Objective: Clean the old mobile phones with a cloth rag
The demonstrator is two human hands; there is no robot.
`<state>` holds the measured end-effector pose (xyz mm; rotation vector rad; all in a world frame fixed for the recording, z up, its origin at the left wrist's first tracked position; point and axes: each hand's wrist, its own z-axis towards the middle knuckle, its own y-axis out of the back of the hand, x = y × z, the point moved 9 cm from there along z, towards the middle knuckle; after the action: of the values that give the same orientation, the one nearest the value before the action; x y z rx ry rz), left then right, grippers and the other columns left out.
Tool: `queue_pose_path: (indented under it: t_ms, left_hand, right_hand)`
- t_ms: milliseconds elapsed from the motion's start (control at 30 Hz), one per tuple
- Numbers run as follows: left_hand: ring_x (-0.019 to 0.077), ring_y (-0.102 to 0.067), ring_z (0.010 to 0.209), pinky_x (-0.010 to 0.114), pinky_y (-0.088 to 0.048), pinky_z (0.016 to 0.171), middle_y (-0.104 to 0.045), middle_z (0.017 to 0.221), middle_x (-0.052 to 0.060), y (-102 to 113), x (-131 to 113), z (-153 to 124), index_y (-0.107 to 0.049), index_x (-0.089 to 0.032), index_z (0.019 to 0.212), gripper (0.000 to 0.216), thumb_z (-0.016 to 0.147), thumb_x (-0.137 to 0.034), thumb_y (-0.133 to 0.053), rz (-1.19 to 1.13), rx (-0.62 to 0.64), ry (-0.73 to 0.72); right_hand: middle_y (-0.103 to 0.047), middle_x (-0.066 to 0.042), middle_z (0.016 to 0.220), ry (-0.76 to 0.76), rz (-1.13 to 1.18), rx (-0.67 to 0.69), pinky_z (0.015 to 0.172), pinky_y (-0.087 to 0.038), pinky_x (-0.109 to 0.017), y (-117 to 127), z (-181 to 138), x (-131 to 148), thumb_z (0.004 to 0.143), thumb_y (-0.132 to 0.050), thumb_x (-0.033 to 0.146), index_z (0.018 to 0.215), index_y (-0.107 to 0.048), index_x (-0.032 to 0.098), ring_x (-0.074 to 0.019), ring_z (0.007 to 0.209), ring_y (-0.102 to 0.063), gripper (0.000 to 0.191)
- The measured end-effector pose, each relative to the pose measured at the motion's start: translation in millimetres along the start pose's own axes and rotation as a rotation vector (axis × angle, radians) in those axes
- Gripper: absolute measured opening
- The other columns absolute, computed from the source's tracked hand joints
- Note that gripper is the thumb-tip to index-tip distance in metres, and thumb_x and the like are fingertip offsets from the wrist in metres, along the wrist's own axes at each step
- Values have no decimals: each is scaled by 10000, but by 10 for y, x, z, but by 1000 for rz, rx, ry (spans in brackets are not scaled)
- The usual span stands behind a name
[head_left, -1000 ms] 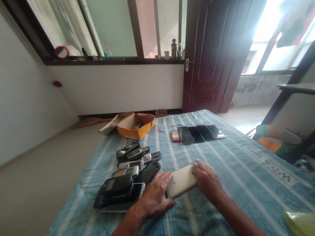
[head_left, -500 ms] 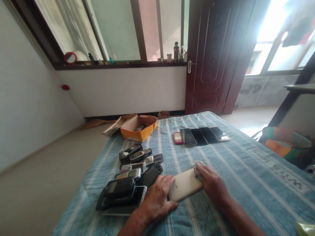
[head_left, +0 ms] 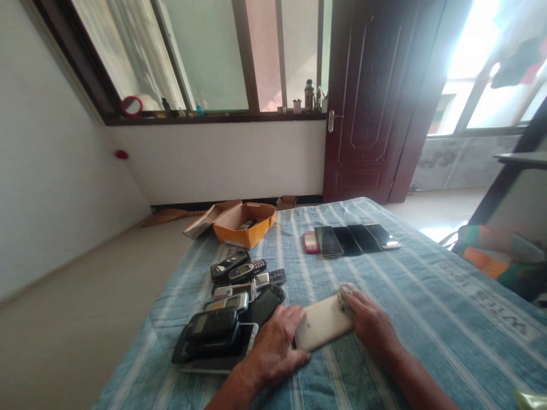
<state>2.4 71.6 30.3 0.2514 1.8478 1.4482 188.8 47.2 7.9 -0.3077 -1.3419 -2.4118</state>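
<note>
A pale gold smartphone [head_left: 321,323] lies back side up on the bed cover in front of me. My left hand [head_left: 278,344] grips its left end, thumb along the near edge and fingers on the far side. At the phone's right end, my right hand [head_left: 372,322] presses a crumpled whitish tissue [head_left: 346,288] against its back; the fingers partly hide it. Just left of my left hand is a cluster of old mobile phones, among them a dark handset [head_left: 213,326] on top of a larger white-edged one [head_left: 204,367].
An open orange cardboard box [head_left: 252,232] with a few items inside stands at the far left. Farther back, several dark smartphones [head_left: 350,239] lie in a row beside a small red-and-white item [head_left: 311,242]. A striped blue cover [head_left: 427,336] spreads beneath everything.
The whole view has shifted slightly. Both hands stay on the pale gold smartphone, and the tissue remains at its right end.
</note>
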Motion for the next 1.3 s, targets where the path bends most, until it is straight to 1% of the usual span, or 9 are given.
queue_pose_path:
  t_ms: [200, 433, 633, 800, 967, 1167, 1300]
  left_hand:
    - [299, -492, 1134, 411, -420, 988, -590, 1237, 87, -2, -8, -4, -570, -190, 1130, 526, 642, -278, -745, 3, -3, -7]
    - [296, -494, 1127, 401, -425, 981, -587, 1241, 91, 2, -8, -3, -569, -185, 1143, 545, 639, -271, -758, -6, -9, -14]
    - [296, -490, 1128, 401, -426, 981, -584, 1243, 88, 2, -11, -4, -566, -190, 1151, 552, 641, -272, -760, -4, -14, -16]
    - [298, -492, 1124, 403, -422, 980, -589, 1230, 90, -7, -3, 0, -573, -187, 1136, 535, 645, -279, -763, -5, -16, -23]
    - [290, -493, 1113, 396, -417, 981, -585, 1236, 85, -27, 15, -1, -569, -191, 1136, 539, 640, -280, -762, -5, -22, -35]
    - [280, -494, 1099, 386, -424, 968, -585, 1232, 72, -31, 18, -1, -568, -206, 1112, 518, 639, -299, -755, -9, -29, -35]
    - [274, -498, 1085, 372, -427, 958, -586, 1227, 64, -22, 7, 8, -566, -212, 1114, 515, 638, -301, -740, -8, -32, -36]
  right_hand:
    - [-645, -62, 1241, -12, 22, -17, 930, -510, -334, 6, -1, -14, 846, -373, 33, 1167, -650, 231, -206, 1143, -594, 467]
    - [-632, -58, 1268, 2, 17, 2, 936, -509, -345, -19, -6, -28, 865, -361, 49, 1197, -634, 220, -215, 1157, -586, 462]
    - [-621, -56, 1288, 5, 32, -9, 968, -492, -344, -18, -13, -26, 840, -362, 25, 1210, -629, 225, -206, 1202, -558, 498]
    - [-628, -54, 1278, 1, 17, -19, 959, -497, -343, -9, -13, -28, 809, -361, 1, 1199, -636, 224, -208, 1187, -570, 527]
    - [-631, -83, 1268, 19, -8, -22, 940, -511, -363, -21, -17, -5, 838, -357, 19, 1186, -645, 201, -226, 1173, -579, 487]
    - [-654, -94, 1216, 105, -47, -110, 969, -495, -384, -1, -41, 150, 829, -380, 4, 1074, -678, 203, -234, 1179, -574, 433]
    - [-667, -99, 1167, 255, -17, -115, 1003, -476, -406, -11, -53, 429, 859, -434, 49, 1062, -664, 192, -239, 1174, -572, 339]
